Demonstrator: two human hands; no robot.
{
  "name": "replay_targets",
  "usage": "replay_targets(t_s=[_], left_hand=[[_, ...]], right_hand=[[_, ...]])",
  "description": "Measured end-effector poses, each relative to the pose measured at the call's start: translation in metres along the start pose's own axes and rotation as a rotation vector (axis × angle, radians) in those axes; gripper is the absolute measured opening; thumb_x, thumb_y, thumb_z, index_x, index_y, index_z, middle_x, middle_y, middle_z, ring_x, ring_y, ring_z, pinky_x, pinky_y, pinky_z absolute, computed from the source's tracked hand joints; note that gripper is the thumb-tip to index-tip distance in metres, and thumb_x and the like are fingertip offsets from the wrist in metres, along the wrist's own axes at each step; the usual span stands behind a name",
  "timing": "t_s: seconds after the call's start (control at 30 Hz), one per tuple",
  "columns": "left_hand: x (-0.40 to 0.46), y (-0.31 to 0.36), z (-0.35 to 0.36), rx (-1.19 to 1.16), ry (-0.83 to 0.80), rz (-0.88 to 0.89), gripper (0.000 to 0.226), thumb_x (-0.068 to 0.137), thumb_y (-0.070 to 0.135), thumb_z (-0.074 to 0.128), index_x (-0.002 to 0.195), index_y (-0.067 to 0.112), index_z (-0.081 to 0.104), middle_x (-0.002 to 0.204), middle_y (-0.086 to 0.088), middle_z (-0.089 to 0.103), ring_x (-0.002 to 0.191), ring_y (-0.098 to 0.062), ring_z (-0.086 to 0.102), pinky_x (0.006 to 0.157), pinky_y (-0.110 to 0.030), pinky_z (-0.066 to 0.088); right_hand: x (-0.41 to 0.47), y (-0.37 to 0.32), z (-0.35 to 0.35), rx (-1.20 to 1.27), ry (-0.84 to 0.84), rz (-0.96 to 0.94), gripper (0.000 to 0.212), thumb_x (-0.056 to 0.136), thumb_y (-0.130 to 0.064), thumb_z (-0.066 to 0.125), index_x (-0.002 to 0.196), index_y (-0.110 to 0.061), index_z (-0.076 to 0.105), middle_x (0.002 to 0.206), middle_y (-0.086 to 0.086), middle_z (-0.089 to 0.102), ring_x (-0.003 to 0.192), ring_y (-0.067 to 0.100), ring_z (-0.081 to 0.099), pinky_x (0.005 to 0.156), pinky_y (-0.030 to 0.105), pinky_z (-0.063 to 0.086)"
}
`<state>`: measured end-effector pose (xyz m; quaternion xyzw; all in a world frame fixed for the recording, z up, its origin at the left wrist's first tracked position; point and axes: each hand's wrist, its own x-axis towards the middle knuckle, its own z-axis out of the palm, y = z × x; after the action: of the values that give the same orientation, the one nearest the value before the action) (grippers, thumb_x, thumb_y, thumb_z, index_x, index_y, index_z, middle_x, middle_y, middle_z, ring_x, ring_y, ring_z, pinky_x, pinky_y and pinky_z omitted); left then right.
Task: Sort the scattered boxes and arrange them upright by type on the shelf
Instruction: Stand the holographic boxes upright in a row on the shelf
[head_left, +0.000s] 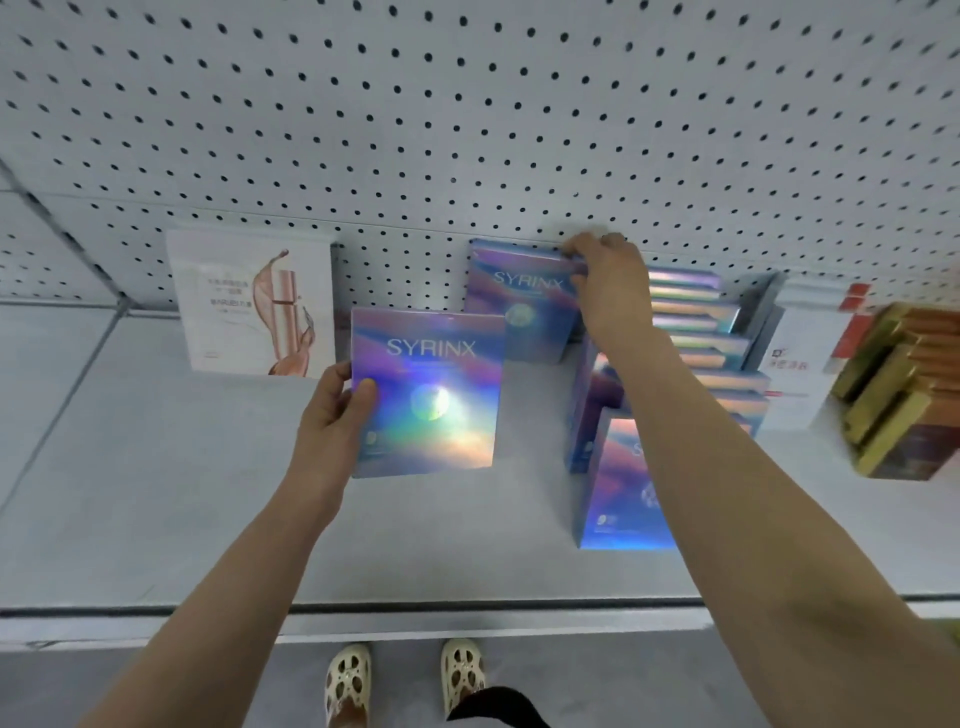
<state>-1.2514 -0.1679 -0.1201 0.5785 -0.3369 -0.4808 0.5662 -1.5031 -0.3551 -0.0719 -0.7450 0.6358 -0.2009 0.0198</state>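
My left hand (337, 405) grips the left edge of a holographic blue SYRINX box (431, 389), held upright above the shelf (156, 467). My right hand (608, 280) grips the top right corner of a second SYRINX box (519, 306) that stands against the pegboard. Right of my right arm stands a row of several more SYRINX boxes (696, 322), partly hidden by the arm. One more SYRINX box (618, 488) stands at the front of that row.
A white box with a pink swirl picture (254, 301) stands at the back left. A white and red box (810, 353) and a stack of gold boxes (898, 400) are at the right. The pegboard wall (467, 130) backs the shelf.
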Motion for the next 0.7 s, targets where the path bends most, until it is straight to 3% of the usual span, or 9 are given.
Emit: replay_targets(t_s=[0.1,0.17,0.23,0.3,0.4,0.47,0.57,0.7], left_hand=[[0.001,-0.001,0.015,0.0,-0.007,-0.004,0.015,0.099,0.018,0.052,0.111,0.021,0.06,0.097,0.0,0.071,0.08,-0.009,0.068,0.064,-0.016,0.051],[0.003,-0.001,0.025,0.013,-0.024,0.001,0.016,0.099,0.018,0.052,0.113,0.021,0.059,0.096,0.001,0.071,0.078,-0.007,0.067,0.066,-0.018,0.051],[0.008,0.0,0.035,0.031,-0.043,0.011,0.016,0.099,0.019,0.052,0.112,0.025,0.059,0.094,0.006,0.071,0.08,-0.006,0.066,0.072,-0.023,0.051],[0.015,0.0,0.043,0.054,-0.078,0.016,0.014,0.097,0.027,0.057,0.11,0.03,0.06,0.092,0.01,0.072,0.085,-0.008,0.065,0.08,-0.03,0.049],[0.026,-0.002,0.055,0.106,-0.132,0.006,0.024,0.09,0.038,0.057,0.113,0.032,0.061,0.101,0.002,0.072,0.092,-0.015,0.066,0.087,-0.039,0.049],[0.034,-0.006,0.064,0.14,-0.14,-0.003,0.026,0.097,0.028,0.056,0.123,0.028,0.058,0.103,0.003,0.071,0.089,-0.009,0.067,0.088,-0.033,0.052],[0.041,-0.009,0.076,0.264,-0.138,-0.027,0.043,0.099,0.018,0.052,0.141,0.027,0.045,0.111,0.004,0.064,0.088,0.005,0.06,0.076,-0.012,0.046],[0.043,-0.016,0.082,0.306,-0.147,-0.075,0.056,0.099,0.014,0.05,0.15,0.031,0.031,0.128,0.011,0.051,0.106,-0.005,0.054,0.086,-0.021,0.039]], right_hand=[[-0.01,0.0,-0.004,0.016,0.17,-0.083,0.046,0.075,0.014,0.054,0.115,-0.005,0.068,0.113,0.022,0.056,0.099,0.039,0.052,0.081,0.033,0.04],[-0.021,-0.011,-0.013,0.119,0.187,-0.205,0.022,0.084,0.003,0.056,0.099,-0.004,0.07,0.101,0.016,0.065,0.09,0.036,0.056,0.081,0.037,0.042],[-0.035,-0.023,-0.023,0.321,-0.039,-0.293,0.016,0.095,-0.015,0.057,0.096,-0.008,0.071,0.096,0.005,0.071,0.089,0.026,0.062,0.088,0.036,0.045],[-0.045,-0.026,-0.028,0.43,-0.286,-0.266,0.021,0.093,-0.025,0.066,0.109,-0.013,0.07,0.106,-0.001,0.072,0.098,0.014,0.063,0.094,0.028,0.046],[-0.046,-0.014,-0.023,0.39,-0.313,-0.243,0.029,0.082,-0.024,0.076,0.11,-0.017,0.07,0.104,0.0,0.072,0.1,0.016,0.064,0.094,0.039,0.049],[-0.041,-0.009,-0.023,0.322,-0.266,-0.234,0.028,0.079,-0.025,0.076,0.106,-0.02,0.07,0.099,-0.001,0.071,0.096,0.02,0.063,0.09,0.043,0.049],[-0.035,-0.008,-0.018,0.099,-0.17,-0.273,0.028,0.083,-0.026,0.072,0.11,-0.02,0.068,0.103,0.001,0.069,0.101,0.027,0.056,0.09,0.038,0.04],[-0.024,-0.006,-0.011,-0.03,-0.124,-0.228,0.032,0.087,-0.029,0.069,0.118,-0.021,0.065,0.112,0.002,0.067,0.108,0.029,0.054,0.094,0.037,0.033]])
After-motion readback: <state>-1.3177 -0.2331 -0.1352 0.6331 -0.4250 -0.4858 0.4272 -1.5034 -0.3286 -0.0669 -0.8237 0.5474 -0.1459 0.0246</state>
